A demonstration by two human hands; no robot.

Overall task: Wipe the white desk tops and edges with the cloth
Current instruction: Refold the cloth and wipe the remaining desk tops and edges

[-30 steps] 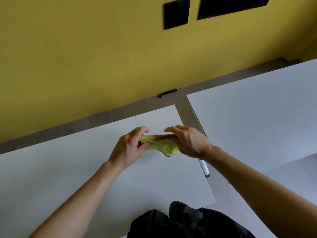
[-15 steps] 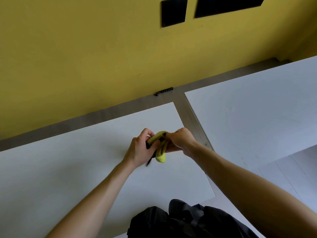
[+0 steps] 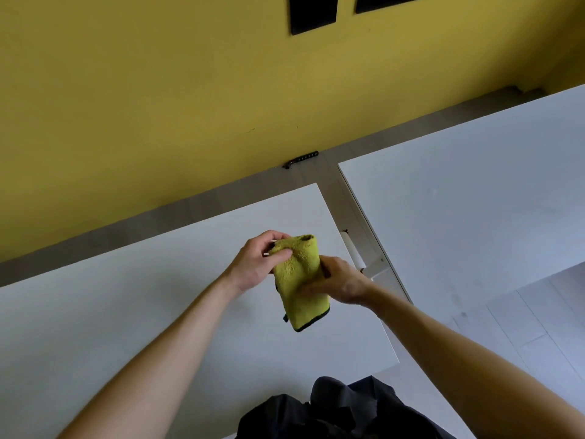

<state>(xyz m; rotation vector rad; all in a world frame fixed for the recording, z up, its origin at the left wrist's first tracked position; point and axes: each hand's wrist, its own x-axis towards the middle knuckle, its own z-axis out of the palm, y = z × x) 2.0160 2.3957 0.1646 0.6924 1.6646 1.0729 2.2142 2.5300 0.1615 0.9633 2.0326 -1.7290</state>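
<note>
The person holds a yellow-green cloth (image 3: 300, 280) with both hands, over the white desk (image 3: 126, 312) in front of them. The cloth is fluffy, folded over, and has a dark edge.

The left hand (image 3: 253, 264) pinches the top corner of the cloth between its thumb and bent fingers. The right hand (image 3: 342, 280) grips the middle of the cloth from the other side, with its fingers curled round it. The two hands are close, with only the cloth between them. The bottom end of the cloth hangs loose below both hands.

Just past the right hand there is a gap, and then a second white desk (image 3: 474, 201) starts. In that gap, near the right hand, lies a small white tube (image 3: 351, 248). I cannot tell what it is.

Far beyond the hands is a yellow wall (image 3: 158, 90) with black squares (image 3: 313, 11) up high. A small black thing (image 3: 302, 159) sits where the wall meets the floor. Below the arms, close to the person, is some dark clothing (image 3: 332, 410).
</note>
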